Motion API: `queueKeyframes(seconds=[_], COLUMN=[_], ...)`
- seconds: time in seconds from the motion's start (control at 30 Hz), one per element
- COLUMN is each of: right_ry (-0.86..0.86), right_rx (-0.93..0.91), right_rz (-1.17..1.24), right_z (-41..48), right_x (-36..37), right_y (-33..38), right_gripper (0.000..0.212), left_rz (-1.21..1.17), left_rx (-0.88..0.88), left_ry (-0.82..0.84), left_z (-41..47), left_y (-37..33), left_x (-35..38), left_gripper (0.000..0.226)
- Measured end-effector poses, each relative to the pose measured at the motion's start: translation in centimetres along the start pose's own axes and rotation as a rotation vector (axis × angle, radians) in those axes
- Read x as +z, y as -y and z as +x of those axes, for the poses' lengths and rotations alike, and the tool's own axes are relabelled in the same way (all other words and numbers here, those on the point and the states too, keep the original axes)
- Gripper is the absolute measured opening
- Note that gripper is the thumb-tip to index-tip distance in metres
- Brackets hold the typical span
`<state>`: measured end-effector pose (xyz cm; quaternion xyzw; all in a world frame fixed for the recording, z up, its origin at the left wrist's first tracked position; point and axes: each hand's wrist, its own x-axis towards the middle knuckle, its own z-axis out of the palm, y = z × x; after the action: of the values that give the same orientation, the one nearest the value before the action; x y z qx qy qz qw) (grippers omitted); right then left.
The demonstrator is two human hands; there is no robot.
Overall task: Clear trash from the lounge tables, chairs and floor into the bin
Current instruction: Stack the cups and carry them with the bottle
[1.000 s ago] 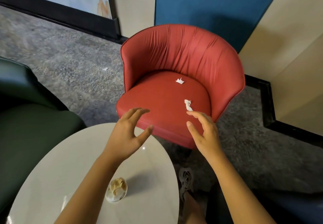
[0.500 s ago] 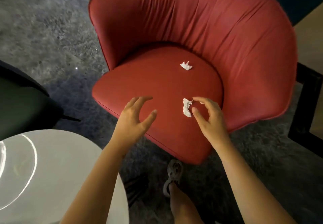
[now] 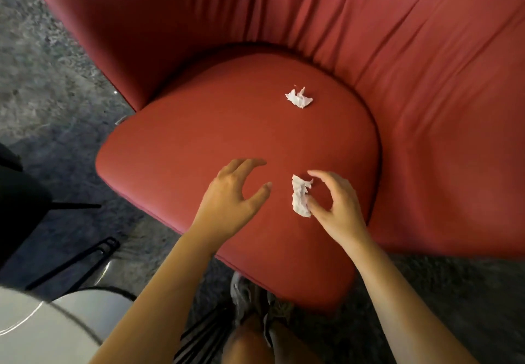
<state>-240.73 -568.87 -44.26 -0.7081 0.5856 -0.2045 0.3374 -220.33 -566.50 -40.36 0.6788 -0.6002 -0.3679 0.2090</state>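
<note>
Reaching for a tissue [image 3: 299, 196] on the red chair [image 3: 426, 79]

Head view: the right hand [image 3: 338, 201] sits low over the front of the seat cushion [image 3: 184, 150]. Its thumb and forefinger are curled round the crumpled white tissue, which lies on the cushion (the thumb tip touches its lower end, the forefinger arches to its upper end). The left hand [image 3: 230, 193] hangs just beside it over the cushion, fingers spread wide and bent, holding nothing. A second tissue [image 3: 299, 98] lies farther back on the cushion, well apart from both hands. Grey carpet [image 3: 42, 65] surrounds the red chair, and a white table [image 3: 34, 335] shows at lower left.
</note>
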Motion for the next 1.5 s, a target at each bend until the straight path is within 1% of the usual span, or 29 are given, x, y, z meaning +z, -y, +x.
queueKeyframes(seconds=[0.13,0.2,0.3,0.37,0.5,0.6,0.73,0.83,0.9,0.97,1.03,1.1,1.23,1.37,1.43,1.5], right_ry=[0.095,0.142,0.135,0.088,-0.038,-0.147,-0.291,-0.383,-0.348,-0.261,-0.207,-0.198,-0.266,-0.164,-0.117,-0.109], right_rx=[0.048,0.070,0.055,0.068,0.125,0.120,0.058,0.050,0.083,0.135,0.142,0.127,0.120,0.182,0.162,0.126], right_rz=[-0.026,-0.085,-0.157,-0.150,-0.104,-0.041,-0.092,-0.069,-0.033,0.014,0.022,-0.007,0.026,0.168,0.202,0.188], right_z=[1.6,1.8,1.9,2.1,4.0,8.0,14.9,19.7,22.0,23.2,23.4,22.7,20.5,18.2,17.1,16.1], right_x=[3.7,5.1,7.0,8.0,8.9,8.4,7.4,7.1,7.3,7.9,8.8,9.7,10.4,9.9,9.0,7.8], right_y=[-4.0,-5.4,-6.9,-7.5,-7.1,-6.2,-4.9,-4.4,-4.6,-5.2,-5.7,-5.8,-5.6,-4.1,-2.7,-1.0], right_gripper=[0.052,0.058,0.054,0.045,0.025,0.018,0.011,0.008,0.008,0.011,0.011,0.009,0.013,0.022,0.024,0.028], left_rz=[-0.059,-0.093,-0.152,-0.188,-0.225,-0.228,-0.223,-0.224,-0.221,-0.223,-0.225,-0.226,-0.236,-0.237,-0.234,-0.238], left_rx=[-0.030,-0.032,-0.015,-0.017,-0.030,-0.019,0.002,-0.007,-0.003,0.000,0.004,0.009,0.008,0.004,0.009,0.034], left_ry=[-0.016,0.002,0.033,0.044,0.100,0.102,0.071,0.080,0.073,0.064,0.047,0.030,0.009,-0.011,-0.029,-0.057], left_z=[4.3,5.9,7.8,8.9,11.2,13.1,15.7,17.5,18.5,19.2,19.5,19.5,18.3,16.5,15.5,14.4], left_y=[3.4,4.5,5.8,6.7,7.7,7.8,7.6,7.5,7.5,7.5,7.7,7.9,8.3,8.0,7.2,5.8], left_x=[2.4,3.7,5.3,5.8,6.1,5.7,4.7,4.1,3.8,3.5,3.4,3.4,3.7,3.4,2.9,2.1], left_gripper=[0.044,0.042,0.032,0.030,0.040,0.039,0.037,0.039,0.040,0.041,0.039,0.037,0.035,0.033,0.036,0.038])
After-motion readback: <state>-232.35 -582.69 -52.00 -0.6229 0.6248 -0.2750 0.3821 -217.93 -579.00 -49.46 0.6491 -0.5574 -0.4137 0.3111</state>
